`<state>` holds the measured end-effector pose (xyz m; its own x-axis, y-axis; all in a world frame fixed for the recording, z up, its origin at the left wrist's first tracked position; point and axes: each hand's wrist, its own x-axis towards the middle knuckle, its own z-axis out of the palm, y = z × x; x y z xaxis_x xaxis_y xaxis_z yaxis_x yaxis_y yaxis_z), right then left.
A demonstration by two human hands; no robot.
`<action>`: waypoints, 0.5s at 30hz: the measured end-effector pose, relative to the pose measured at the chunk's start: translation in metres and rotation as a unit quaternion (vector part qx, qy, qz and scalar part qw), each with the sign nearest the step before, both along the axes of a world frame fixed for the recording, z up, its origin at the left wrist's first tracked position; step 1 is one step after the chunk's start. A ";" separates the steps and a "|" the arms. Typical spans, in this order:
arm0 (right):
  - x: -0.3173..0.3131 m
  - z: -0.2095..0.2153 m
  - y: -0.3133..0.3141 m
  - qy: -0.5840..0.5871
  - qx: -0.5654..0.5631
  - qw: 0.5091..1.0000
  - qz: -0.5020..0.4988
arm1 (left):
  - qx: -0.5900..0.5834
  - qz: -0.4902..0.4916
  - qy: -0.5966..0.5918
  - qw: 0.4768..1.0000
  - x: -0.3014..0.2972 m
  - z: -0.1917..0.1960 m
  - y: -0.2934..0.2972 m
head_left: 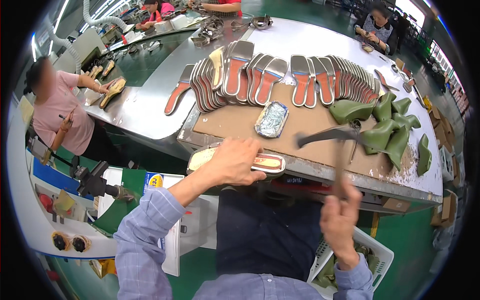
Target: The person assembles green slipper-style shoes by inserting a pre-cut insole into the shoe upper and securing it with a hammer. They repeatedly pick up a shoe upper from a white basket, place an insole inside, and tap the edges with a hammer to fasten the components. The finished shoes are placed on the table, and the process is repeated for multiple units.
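Your right grip (pixel 342 215) is wrapped tight around the hammer (pixel 339 167); your left grip (pixel 236 162), fingers curled over, clasps the sole (pixel 269 161) beside the table (pixel 320 37). Near your right forearm, the white basket (pixel 385 257) contains green lasts (pixel 327 274).

Shoemaking workshop, rows of grey-and-rust-red insoles (pixel 233 72) with pale edges, olive-green foot-shaped lasts (pixel 382 135) on a broad white tabletop (pixel 310 37), a brown-handled, dark-headed hammer (pixel 339 162), a pink-shirted worker (pixel 64 107) beside a silvery tabletop (pixel 145 117), ribbed white ducts (pixel 107 20), a white machine (pixel 37 220) with black knobs (pixel 61 243), a green floor (pixel 407 240).
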<state>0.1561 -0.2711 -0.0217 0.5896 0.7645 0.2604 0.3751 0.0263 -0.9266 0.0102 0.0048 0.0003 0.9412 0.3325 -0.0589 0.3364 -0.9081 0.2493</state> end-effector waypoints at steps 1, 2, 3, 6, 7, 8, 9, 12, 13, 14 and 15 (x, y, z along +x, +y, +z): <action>-0.002 0.002 0.006 0.026 -0.080 0.996 0.034 | -0.001 0.003 0.001 1.000 0.000 -0.003 0.000; -0.005 0.003 0.011 0.044 -0.164 0.983 0.072 | 0.004 0.001 -0.019 1.000 -0.003 -0.005 -0.001; -0.005 0.006 0.010 0.042 -0.139 0.988 0.055 | 0.007 0.003 -0.042 0.999 -0.007 -0.008 -0.002; -0.004 0.007 0.010 -0.010 -0.081 0.996 0.041 | -0.011 0.022 -0.023 0.999 -0.003 -0.001 -0.003; -0.003 0.005 0.013 -0.057 -0.073 0.994 0.062 | -0.020 0.029 -0.002 0.999 0.000 0.003 -0.004; -0.002 0.003 0.017 -0.104 -0.065 0.989 0.082 | -0.023 0.032 -0.002 0.999 -0.001 0.002 -0.003; 0.000 0.002 0.019 -0.149 -0.058 0.982 0.102 | -0.028 0.034 0.000 0.999 -0.002 -0.002 -0.002; 0.014 0.014 0.030 -0.223 -0.071 0.969 0.078 | 0.009 0.021 -0.006 1.000 -0.004 -0.006 -0.001; 0.021 0.013 0.033 -0.253 -0.078 0.963 0.058 | 0.031 0.014 -0.014 0.999 -0.003 -0.005 -0.001; 0.034 0.008 0.034 -0.284 -0.118 0.952 0.007 | 0.051 -0.014 0.002 0.999 0.004 -0.005 -0.004; 0.049 -0.001 0.037 -0.327 -0.083 0.941 -0.034 | 0.075 -0.037 0.017 0.996 0.008 0.000 -0.008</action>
<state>0.2047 -0.2340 -0.0230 0.3931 0.7930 0.4654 0.8623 -0.1422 -0.4861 0.0185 -0.0032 0.0007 0.9620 0.2691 -0.0470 0.2726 -0.9570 0.0991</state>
